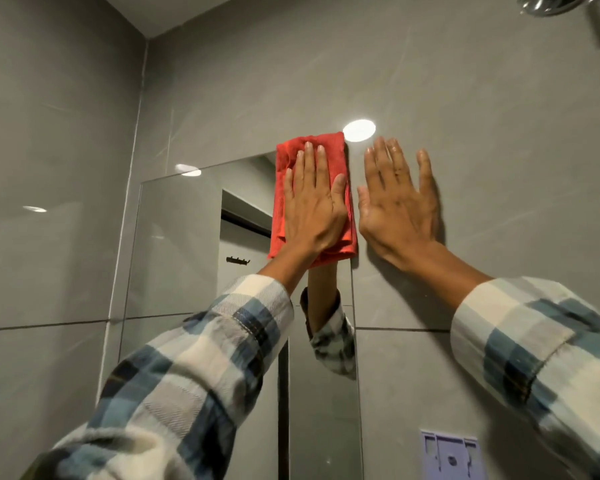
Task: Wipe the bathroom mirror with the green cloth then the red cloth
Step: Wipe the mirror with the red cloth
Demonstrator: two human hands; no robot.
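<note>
A folded red cloth [329, 147] lies flat against the top right corner of the frameless bathroom mirror [181, 244], its top edge reaching past the mirror onto the tile. My left hand [312, 202] presses on it with fingers spread and pointing up. My right hand [399, 202] rests flat and bare on the grey wall tile just right of the mirror's edge, fingers apart. The mirror reflects my left forearm below the cloth. No green cloth is in view.
Grey glossy tiles [499, 116] surround the mirror. A chrome shower head [555, 5] hangs at the top right. A pale purple plastic wall mount [451, 455] sits low, right of the mirror. The left wall [49, 168] meets the mirror wall in a corner.
</note>
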